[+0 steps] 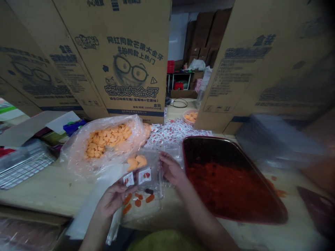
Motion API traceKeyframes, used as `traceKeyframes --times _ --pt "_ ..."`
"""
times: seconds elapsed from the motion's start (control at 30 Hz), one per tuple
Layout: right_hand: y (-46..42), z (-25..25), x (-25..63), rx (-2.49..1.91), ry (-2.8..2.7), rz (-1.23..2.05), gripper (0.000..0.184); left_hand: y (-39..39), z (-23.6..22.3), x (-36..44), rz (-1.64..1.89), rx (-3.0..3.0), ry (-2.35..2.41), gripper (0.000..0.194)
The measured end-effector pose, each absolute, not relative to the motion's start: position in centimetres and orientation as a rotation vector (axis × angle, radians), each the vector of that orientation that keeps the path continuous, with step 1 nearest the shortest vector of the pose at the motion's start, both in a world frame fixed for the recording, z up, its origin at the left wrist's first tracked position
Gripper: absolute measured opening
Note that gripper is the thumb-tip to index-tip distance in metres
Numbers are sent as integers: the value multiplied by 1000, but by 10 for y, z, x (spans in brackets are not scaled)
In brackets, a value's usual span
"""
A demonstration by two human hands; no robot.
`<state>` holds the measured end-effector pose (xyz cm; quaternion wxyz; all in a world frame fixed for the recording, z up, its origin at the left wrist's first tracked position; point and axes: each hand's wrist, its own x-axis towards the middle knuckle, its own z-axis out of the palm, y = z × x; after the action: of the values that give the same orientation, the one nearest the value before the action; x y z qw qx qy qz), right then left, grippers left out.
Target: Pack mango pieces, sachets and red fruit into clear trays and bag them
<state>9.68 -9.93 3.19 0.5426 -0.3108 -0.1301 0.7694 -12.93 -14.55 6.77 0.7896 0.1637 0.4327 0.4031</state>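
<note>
My left hand [112, 198] grips the near left edge of a clear plastic blister tray [156, 179], and my right hand [171, 169] pinches its far right edge. Yellow-orange curved candies [137, 161] lie in its far part. Two printed white sachets [144, 175] sit across the middle. The nearest section holds several small orange pieces [138, 203] and one dark piece [149, 191]. Beyond the left hand, an open plastic bag [75, 153] is filled with more yellow-orange candies [108, 138]. To the right hand's right stands a large red-rimmed tray [284, 212] of reddish-orange pieces [227, 188].
Loose sachets [175, 131] are heaped behind my hands, beside a pink basket [186, 118] of candies. Large printed cartons [136, 21] wall off the table's back. Stacked clear plastic packs [274, 139] stand at right. Clear plastic trays [28, 162] lie at left.
</note>
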Motion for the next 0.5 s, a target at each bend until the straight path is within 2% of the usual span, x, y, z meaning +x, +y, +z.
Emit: traceKeyframes --times 0.13,0.23,0.37,0.5 --pt "-99 30 100 -830 -384 1717 39 -146 58 -135 860 364 916 44" --pt "-95 28 103 -954 -615 1520 29 -146 51 -141 867 358 892 46" --pt "-89 31 108 -1122 -878 1439 16 -144 50 -143 869 371 876 46" --pt "-86 36 104 -1206 -900 1454 24 -139 48 -141 891 391 845 41"
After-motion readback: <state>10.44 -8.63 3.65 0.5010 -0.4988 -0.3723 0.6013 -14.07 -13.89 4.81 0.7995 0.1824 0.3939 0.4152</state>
